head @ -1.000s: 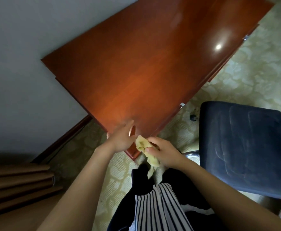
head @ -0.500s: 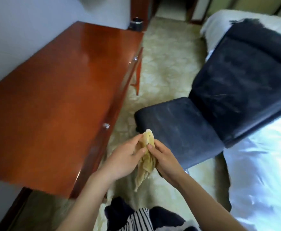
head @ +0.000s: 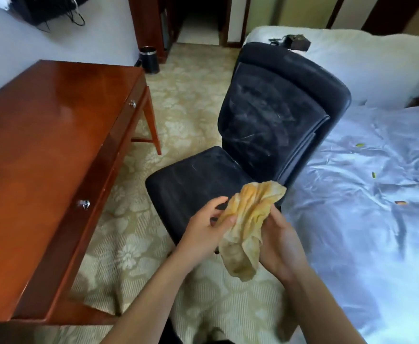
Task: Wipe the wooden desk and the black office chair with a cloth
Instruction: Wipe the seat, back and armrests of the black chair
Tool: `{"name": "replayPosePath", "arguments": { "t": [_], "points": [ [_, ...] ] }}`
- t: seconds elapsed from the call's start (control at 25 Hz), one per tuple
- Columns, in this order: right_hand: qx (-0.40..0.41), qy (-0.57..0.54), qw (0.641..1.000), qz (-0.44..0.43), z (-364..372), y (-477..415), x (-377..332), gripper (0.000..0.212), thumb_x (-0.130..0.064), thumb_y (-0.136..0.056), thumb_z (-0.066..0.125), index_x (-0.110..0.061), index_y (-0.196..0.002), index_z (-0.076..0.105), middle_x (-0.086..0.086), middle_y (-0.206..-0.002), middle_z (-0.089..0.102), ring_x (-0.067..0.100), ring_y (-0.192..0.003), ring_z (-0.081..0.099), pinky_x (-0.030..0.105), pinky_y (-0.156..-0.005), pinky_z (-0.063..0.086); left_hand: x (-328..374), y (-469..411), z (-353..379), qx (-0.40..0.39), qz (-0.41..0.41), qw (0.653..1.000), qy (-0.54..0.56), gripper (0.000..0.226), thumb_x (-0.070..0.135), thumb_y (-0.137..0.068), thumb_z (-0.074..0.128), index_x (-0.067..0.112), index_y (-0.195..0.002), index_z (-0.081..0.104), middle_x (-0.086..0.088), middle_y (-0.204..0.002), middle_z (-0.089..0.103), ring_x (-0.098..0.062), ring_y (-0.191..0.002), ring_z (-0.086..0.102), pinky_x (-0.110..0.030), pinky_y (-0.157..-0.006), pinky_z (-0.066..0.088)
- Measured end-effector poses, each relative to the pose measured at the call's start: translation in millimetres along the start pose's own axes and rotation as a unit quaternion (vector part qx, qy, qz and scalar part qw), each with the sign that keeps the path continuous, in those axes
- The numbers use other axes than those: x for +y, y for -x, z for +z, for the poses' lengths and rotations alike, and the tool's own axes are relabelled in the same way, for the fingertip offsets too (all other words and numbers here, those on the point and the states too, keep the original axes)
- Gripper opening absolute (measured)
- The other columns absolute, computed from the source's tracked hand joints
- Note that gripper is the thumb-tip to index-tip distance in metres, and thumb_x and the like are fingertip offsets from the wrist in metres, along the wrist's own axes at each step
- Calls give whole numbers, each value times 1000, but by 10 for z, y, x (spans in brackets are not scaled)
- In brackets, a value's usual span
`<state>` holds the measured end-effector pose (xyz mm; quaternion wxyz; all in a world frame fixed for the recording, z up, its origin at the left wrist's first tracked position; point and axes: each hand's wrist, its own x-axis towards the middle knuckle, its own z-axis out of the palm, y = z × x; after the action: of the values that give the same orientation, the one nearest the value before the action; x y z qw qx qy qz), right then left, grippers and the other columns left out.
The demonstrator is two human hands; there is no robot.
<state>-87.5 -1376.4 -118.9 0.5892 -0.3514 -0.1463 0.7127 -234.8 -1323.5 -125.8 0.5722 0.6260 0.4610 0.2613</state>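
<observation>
Yellow and crumpled, the cloth (head: 247,227) is held in the air over the front edge of the chair (head: 273,115) seat. At its left edge the left hand (head: 203,232) pinches it, thumb against fingers (head: 214,203). From the other side the right hand (head: 281,247) grips it, fingers curled round and mostly hidden behind it. Pale streaks mark the chair's black seat and back. Left of it stands the table (head: 42,157), right of it a bed (head: 364,194), and a bin (head: 149,59) stands by the far wall.
</observation>
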Motion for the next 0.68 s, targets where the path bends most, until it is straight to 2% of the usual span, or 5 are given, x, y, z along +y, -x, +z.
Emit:
{"name": "replayPosePath", "arguments": {
  "t": [0.2,0.36,0.48,0.56,0.68],
  "points": [
    [60,54,995,-52,-286,172,-156,40,-44,-78,67,-14,-103,60,16,-103,55,27,-95,55,39,-87,46,181,-107,184,73,48,996,17,19,9,-82,68,24,-93,72,11,-91,71,-1,-88,64,-20,-80,51],
    [170,119,973,-100,-552,216,-182,15,-30,-87,58,-21,-97,65,6,-94,57,16,-82,60,32,-71,53,315,-248,276,90,46,992,77,20,5,-84,66,23,-93,72,13,-89,70,-2,-87,65,-26,-75,55],
    [180,124,971,-100,-575,194,-137,19,-31,-87,57,-24,-100,69,0,-91,65,15,-85,65,32,-76,53,385,-376,284,98,37,988,116,23,5,-84,67,26,-92,72,11,-90,69,-4,-84,66,-20,-57,52],
    [172,171,963,-122,-526,135,-55,24,-26,-86,60,-21,-108,66,6,-96,66,18,-90,65,30,-80,52,425,-459,233,91,30,987,128,27,3,-83,68,27,-95,70,3,-99,67,-5,-82,67,-17,-55,51],
    [178,242,941,-156,-363,-3,39,16,-12,-90,56,-21,-92,68,9,-84,65,21,-85,64,34,-83,48,488,-576,53,104,10,980,171,34,0,-82,69,26,-103,65,0,-107,62,-6,-77,68,-15,-57,51]
  ]
}}
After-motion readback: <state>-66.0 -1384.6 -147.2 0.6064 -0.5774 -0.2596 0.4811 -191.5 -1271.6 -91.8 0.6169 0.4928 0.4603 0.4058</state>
